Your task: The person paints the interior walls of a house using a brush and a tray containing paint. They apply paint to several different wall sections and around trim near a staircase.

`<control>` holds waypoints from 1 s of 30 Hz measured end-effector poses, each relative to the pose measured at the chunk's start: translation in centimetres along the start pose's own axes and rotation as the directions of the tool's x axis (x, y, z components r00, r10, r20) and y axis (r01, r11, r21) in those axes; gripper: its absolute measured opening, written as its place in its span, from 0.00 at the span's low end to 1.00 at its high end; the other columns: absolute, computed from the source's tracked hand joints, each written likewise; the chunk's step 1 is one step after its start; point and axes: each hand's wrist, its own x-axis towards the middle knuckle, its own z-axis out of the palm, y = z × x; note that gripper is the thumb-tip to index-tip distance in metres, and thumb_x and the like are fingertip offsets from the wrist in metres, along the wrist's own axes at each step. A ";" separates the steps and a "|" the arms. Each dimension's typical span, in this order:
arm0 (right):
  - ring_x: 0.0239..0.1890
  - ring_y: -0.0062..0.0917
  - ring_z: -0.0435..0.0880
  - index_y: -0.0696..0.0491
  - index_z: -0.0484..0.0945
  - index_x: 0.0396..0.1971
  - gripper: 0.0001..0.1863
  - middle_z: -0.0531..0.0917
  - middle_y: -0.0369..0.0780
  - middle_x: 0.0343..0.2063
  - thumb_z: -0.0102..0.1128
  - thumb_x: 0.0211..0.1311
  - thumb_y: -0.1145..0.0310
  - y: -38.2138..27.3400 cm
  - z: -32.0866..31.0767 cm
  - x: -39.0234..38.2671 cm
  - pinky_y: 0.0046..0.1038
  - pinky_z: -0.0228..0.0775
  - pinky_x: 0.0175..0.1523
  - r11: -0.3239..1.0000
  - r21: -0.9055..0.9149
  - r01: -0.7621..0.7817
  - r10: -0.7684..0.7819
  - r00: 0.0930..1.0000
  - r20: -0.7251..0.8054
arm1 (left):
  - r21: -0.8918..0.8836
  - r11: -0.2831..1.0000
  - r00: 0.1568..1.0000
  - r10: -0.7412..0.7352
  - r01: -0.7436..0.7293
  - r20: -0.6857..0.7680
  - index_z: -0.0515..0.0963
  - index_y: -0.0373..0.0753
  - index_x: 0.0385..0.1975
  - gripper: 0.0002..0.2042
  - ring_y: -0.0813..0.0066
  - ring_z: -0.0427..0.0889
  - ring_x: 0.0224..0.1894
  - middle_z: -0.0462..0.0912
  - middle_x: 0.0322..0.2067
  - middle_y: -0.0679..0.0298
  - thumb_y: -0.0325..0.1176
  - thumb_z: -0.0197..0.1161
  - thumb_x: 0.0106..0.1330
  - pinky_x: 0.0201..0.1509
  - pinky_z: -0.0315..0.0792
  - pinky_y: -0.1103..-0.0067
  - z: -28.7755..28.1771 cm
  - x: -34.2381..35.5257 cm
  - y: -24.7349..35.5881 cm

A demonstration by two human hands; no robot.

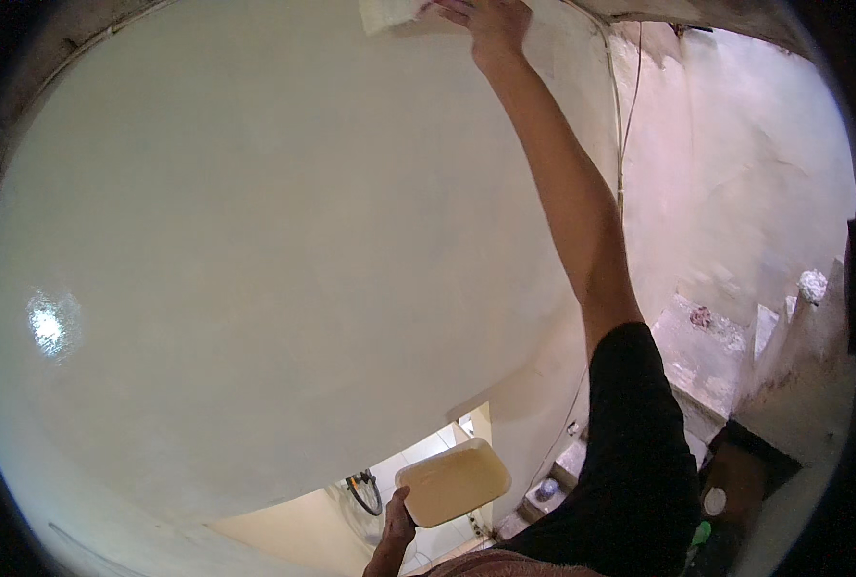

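And there's the right hand (498,27), way up at the top edge of the view, arm stretched long from a black sleeve (630,452)! Its fingers are closed around one end of a pale pad (389,13), pinching it, with the rest of the grip cut off by the frame. The pad sits up high, right by the top of a broad, cream-white wall (284,240); whether it presses flat against it, I can't tell from here.

Down low, it's the left hand (399,524) doing the carrying: thumb up against the near left edge of a rectangular cream tub (455,483), the other fingers hidden from us. The tub rides tilted in front of a bright opening at the bottom of the wall, well apart from the pad overhead. Its face is one even cream tone, so how much it holds is hard to call.

Look left, and a bright glare (50,325) gleams off the wall's surface. Through that opening, there's a dark looped hose (363,492) just left of the tub, and white tiles (428,447) behind. Over to the right, a thin cable (621,144) runs down the wall's corner, past a pinkish wall (726,144) beyond. A crumpled white lump (812,287) perches at the far right, above a rough, stained ledge (707,356).
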 end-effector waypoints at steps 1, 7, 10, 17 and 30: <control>0.17 0.27 0.81 0.60 0.76 0.27 0.06 0.80 0.41 0.19 0.66 0.52 0.77 0.7 0.4 1.6 0.28 0.76 0.19 1.000 0.013 0.002 -0.002 1.000 0.006 | -0.038 0.999 1.000 0.023 -0.023 -0.002 0.68 0.32 0.56 0.30 0.60 0.78 0.49 0.77 0.49 0.52 0.51 0.53 0.62 0.51 0.74 0.65 0.2 0.1 0.1; 0.18 0.39 0.80 0.61 0.67 0.35 0.13 0.78 0.48 0.28 0.61 0.53 0.80 2.9 -4.0 9.4 0.36 0.78 0.21 0.980 -0.187 0.063 -0.077 0.994 -0.071 | -0.103 0.993 0.998 0.051 -0.054 -0.031 0.67 0.30 0.57 0.30 0.60 0.79 0.50 0.77 0.51 0.52 0.48 0.55 0.62 0.54 0.73 0.67 0.3 -0.5 0.3; 0.25 0.39 0.82 0.61 0.74 0.25 0.11 0.80 0.46 0.24 0.55 0.58 0.67 0.0 -9.2 13.1 0.38 0.76 0.30 0.711 -0.690 0.133 -0.182 0.983 0.001 | -0.095 0.994 0.999 0.046 -0.046 -0.008 0.67 0.30 0.58 0.30 0.60 0.79 0.49 0.77 0.51 0.52 0.49 0.55 0.62 0.54 0.73 0.67 1.2 -1.2 0.7; 0.32 0.42 0.81 0.57 0.80 0.30 0.13 0.81 0.49 0.25 0.55 0.57 0.62 2.9 -5.5 12.8 0.45 0.71 0.37 -0.354 -0.867 0.350 -0.648 0.576 0.498 | -0.140 0.990 1.000 0.003 -0.005 -0.012 0.67 0.31 0.58 0.29 0.59 0.79 0.50 0.77 0.50 0.52 0.47 0.54 0.62 0.53 0.73 0.68 2.1 -0.6 -0.7; 0.17 0.32 0.80 0.58 0.75 0.16 0.11 0.80 0.41 0.16 0.64 0.52 0.71 4.1 7.5 -0.9 0.34 0.73 0.27 0.737 -0.520 0.431 -0.340 0.902 0.265 | -0.126 0.990 0.997 0.072 -0.070 0.008 0.68 0.33 0.57 0.27 0.61 0.75 0.54 0.76 0.52 0.54 0.45 0.50 0.63 0.58 0.68 0.69 2.0 0.3 1.0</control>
